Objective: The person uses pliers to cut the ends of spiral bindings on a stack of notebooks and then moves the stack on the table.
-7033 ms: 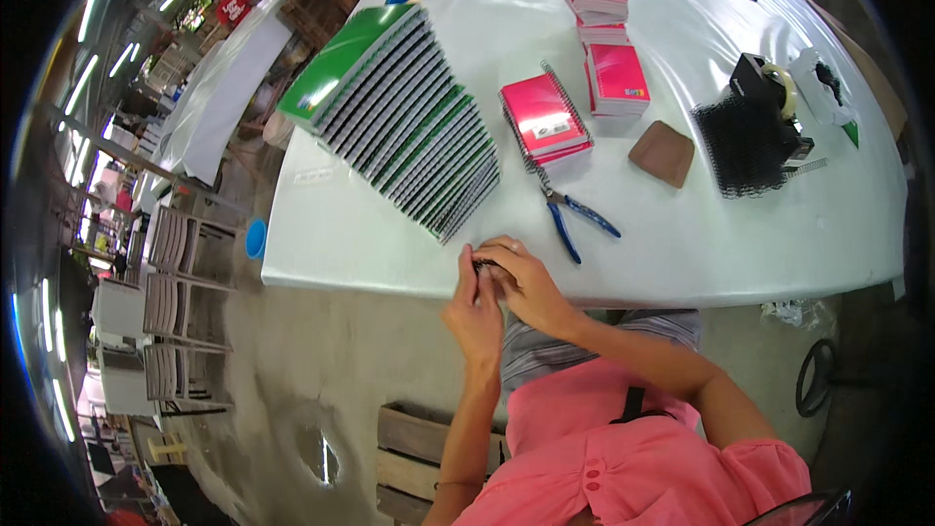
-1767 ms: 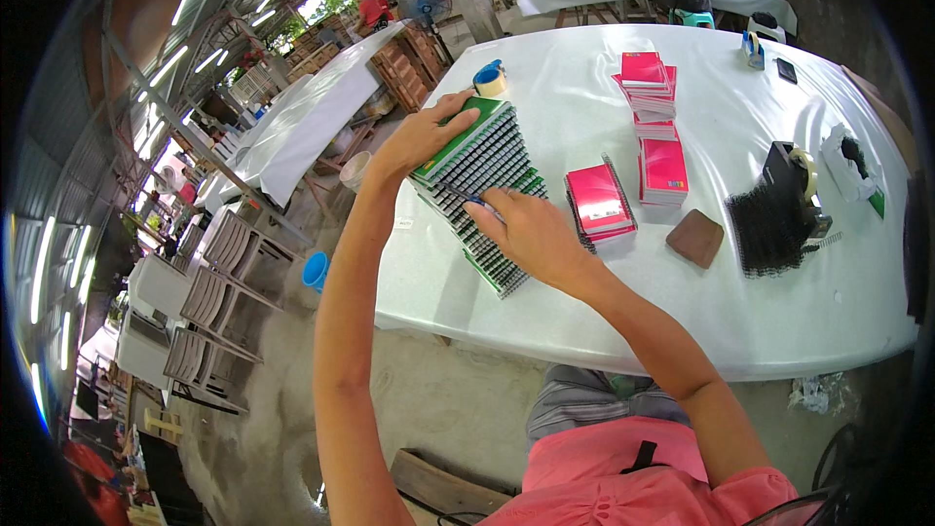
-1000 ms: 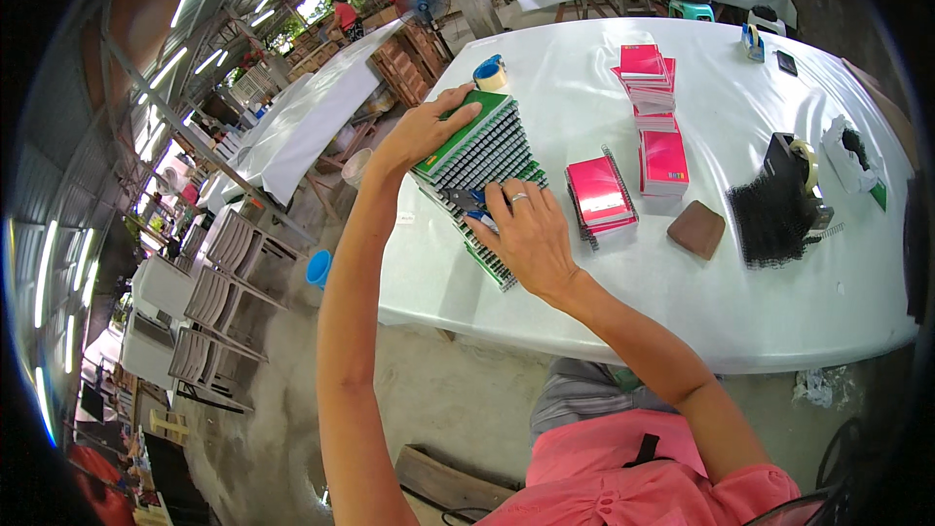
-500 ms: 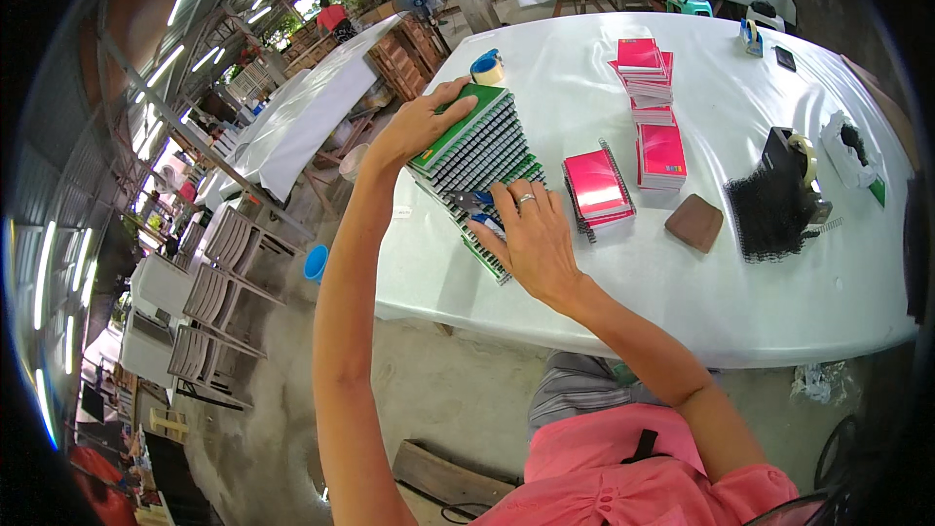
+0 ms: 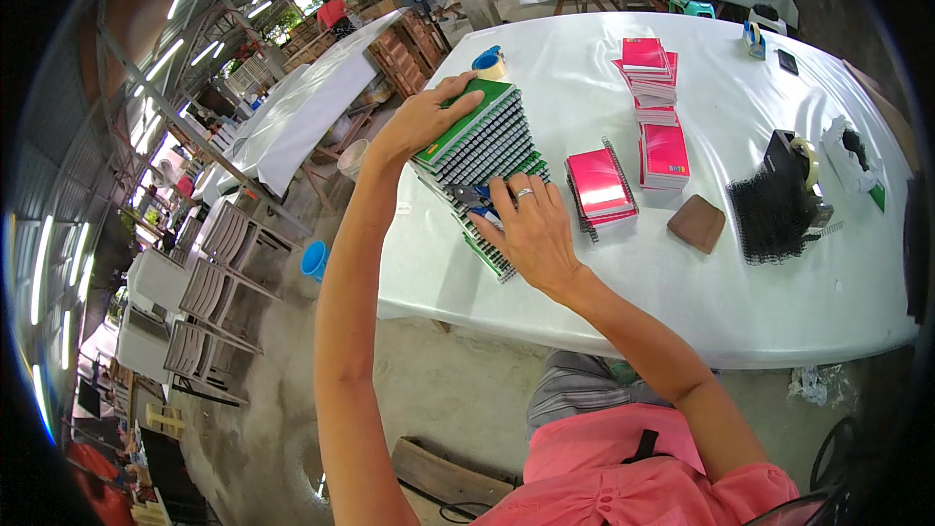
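Note:
A tall stack of green-covered spiral notebooks [image 5: 492, 144] stands at the table's left edge, its wire-bound side facing me. My left hand [image 5: 429, 124] grips the top of the stack, thumb across the green cover and fingers over the far edge. In my right hand [image 5: 542, 239], which wears a ring, is a pair of pliers [image 5: 469, 196] with dark jaws and blue handles. The jaws point left against the bindings, partway down the stack; my fingers partly cover the handles. Just right of that hand lies a small pile of red spiral notebooks [image 5: 600, 185].
Stacked red notebooks [image 5: 663, 151] run toward the far side of the white-covered table [image 5: 545, 317]. A brown pad [image 5: 696, 223], black spiral coils [image 5: 765, 219] and a tape dispenser [image 5: 806, 175] lie right. Tape rolls [image 5: 490, 65] sit behind the green stack.
My right thumb and fingers have drawn slightly closer together around the pliers. My left hand stays on top of the stack. The whole view has shifted a little.

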Action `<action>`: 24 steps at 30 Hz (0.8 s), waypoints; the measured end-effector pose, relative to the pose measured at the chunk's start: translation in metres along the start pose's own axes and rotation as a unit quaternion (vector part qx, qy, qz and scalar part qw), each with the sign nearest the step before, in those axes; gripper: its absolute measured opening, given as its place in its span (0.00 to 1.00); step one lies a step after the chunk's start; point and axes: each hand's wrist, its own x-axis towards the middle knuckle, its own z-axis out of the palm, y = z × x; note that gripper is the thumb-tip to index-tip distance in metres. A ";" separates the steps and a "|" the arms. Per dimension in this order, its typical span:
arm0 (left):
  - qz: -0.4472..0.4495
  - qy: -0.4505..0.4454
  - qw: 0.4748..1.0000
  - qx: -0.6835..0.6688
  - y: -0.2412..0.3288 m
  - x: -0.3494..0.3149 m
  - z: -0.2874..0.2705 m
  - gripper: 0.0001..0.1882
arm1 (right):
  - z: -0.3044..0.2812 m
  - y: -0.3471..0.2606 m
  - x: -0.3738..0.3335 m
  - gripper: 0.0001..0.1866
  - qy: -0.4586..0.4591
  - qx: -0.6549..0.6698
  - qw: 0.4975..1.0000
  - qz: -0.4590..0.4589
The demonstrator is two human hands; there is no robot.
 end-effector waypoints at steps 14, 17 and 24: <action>0.012 -0.002 1.000 0.017 0.003 0.000 -0.001 0.33 | -0.009 -0.005 -0.006 0.20 -0.024 0.086 0.993 0.077; 0.012 0.000 1.000 0.012 0.004 -0.002 -0.002 0.33 | -0.005 -0.005 -0.012 0.22 -0.043 0.052 0.995 0.074; 0.017 0.005 1.000 0.016 0.002 -0.001 0.000 0.33 | 0.005 0.000 -0.011 0.20 -0.006 0.020 1.000 0.017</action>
